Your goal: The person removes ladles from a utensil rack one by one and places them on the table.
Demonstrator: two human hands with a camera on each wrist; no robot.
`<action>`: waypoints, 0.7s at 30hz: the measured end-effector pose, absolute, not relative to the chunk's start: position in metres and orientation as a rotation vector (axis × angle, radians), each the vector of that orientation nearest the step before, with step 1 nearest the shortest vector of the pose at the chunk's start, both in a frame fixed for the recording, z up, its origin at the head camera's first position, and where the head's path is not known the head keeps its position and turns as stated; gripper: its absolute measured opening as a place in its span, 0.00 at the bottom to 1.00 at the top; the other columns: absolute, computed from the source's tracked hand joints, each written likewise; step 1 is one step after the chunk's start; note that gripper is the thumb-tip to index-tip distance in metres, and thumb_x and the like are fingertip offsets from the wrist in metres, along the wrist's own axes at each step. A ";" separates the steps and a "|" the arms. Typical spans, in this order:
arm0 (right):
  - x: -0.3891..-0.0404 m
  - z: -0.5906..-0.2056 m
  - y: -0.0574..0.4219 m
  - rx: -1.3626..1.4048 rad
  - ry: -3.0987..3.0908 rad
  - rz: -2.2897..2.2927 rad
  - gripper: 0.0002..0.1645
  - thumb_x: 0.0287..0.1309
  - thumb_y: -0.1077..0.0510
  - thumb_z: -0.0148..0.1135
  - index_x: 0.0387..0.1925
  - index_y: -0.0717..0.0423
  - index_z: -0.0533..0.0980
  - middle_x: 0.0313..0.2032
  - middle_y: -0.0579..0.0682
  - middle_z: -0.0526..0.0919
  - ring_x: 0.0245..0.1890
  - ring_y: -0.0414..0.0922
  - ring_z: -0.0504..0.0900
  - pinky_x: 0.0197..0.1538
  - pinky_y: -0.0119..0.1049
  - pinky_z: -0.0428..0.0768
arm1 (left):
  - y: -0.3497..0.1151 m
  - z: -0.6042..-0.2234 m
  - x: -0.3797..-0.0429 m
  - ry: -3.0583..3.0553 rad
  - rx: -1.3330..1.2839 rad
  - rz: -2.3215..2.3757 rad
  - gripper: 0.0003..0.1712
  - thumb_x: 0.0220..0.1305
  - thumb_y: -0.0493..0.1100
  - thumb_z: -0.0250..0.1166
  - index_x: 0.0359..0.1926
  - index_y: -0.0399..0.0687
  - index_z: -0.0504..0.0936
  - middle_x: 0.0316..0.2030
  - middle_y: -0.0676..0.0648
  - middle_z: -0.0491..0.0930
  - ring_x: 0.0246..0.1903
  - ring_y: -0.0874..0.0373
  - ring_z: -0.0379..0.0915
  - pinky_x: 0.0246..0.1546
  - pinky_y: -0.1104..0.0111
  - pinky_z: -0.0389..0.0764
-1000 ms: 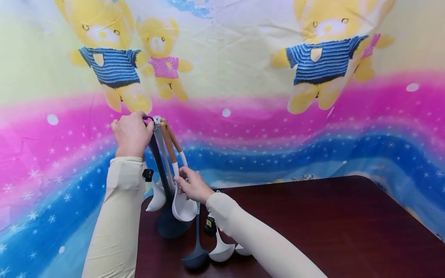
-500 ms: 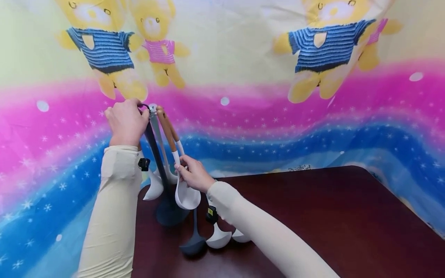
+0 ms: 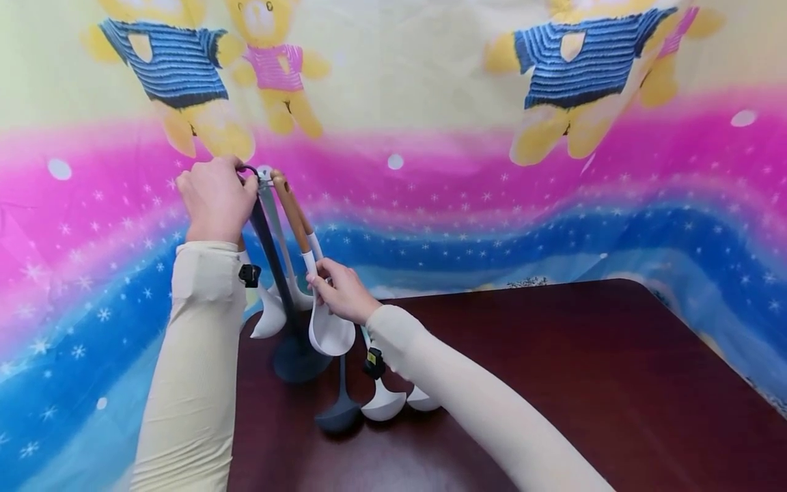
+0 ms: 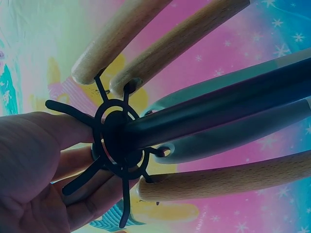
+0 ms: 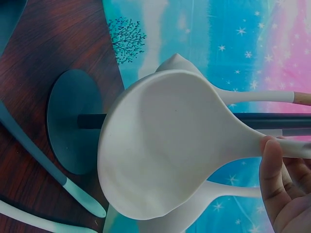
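Note:
At the top of a black utensil stand (image 3: 268, 253), my left hand (image 3: 215, 195) grips its hook ring (image 4: 117, 131) from behind. Wooden handles (image 4: 180, 46) and grey-green handles (image 4: 233, 143) hang from several of the hooks; other hooks near the palm hold nothing. My right hand (image 3: 344, 294) pinches the neck of a white ladle (image 3: 332, 335), whose wooden handle (image 3: 293, 222) reaches up to the ring. In the right wrist view, the ladle's broad bowl (image 5: 160, 141) covers part of the pole. Another white utensil (image 3: 268, 318) hangs on the stand's left side.
The stand's round base (image 3: 295, 367) sits on a dark red-brown table (image 3: 522, 369). In front of it lie a dark grey ladle (image 3: 338, 415), a white ladle (image 3: 384, 403) and another white one (image 3: 423, 398), partly behind my right sleeve. A printed bear curtain (image 3: 430, 137) hangs behind.
The whole head view has shifted upward as the camera tilts down. Both hands keep their grips. The held ladle sits slightly farther right of the stand's base than before.

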State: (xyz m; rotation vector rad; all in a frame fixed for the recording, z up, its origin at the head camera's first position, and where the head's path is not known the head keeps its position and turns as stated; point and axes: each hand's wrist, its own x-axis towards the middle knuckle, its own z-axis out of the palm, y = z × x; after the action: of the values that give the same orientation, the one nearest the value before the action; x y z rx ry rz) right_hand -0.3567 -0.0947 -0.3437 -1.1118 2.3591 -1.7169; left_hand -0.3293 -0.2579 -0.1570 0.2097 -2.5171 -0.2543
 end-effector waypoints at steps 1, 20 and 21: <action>-0.357 -0.343 -0.095 -1.121 2.357 -1.718 0.13 0.76 0.51 0.50 0.52 0.54 0.73 0.36 0.57 0.81 0.32 0.52 0.82 0.27 0.36 0.82 | -0.258 -0.156 -0.329 -2.519 0.213 -0.256 0.24 0.73 0.47 0.52 0.61 0.36 0.79 0.45 0.30 0.83 0.47 0.33 0.72 0.56 0.42 0.65; -0.360 -0.341 -0.087 -1.161 2.387 -1.703 0.14 0.76 0.52 0.50 0.52 0.57 0.73 0.37 0.51 0.81 0.30 0.49 0.82 0.29 0.36 0.82 | -0.259 -0.152 -0.333 -2.563 0.238 -0.284 0.26 0.74 0.48 0.52 0.63 0.36 0.77 0.50 0.30 0.82 0.51 0.32 0.71 0.59 0.41 0.63; -0.360 -0.342 -0.086 -1.162 2.391 -1.702 0.14 0.76 0.52 0.50 0.53 0.57 0.73 0.37 0.50 0.81 0.30 0.49 0.82 0.29 0.36 0.82 | -0.259 -0.152 -0.333 -2.567 0.239 -0.285 0.26 0.74 0.48 0.52 0.63 0.36 0.77 0.49 0.30 0.82 0.51 0.33 0.71 0.59 0.41 0.63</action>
State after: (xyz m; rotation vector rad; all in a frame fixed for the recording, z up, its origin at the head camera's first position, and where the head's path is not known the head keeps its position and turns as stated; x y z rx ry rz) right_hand -0.3599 -0.0857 -0.3418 -1.1617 2.3909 -1.7019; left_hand -0.3326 -0.2592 -0.1522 0.2393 -2.5666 -0.2849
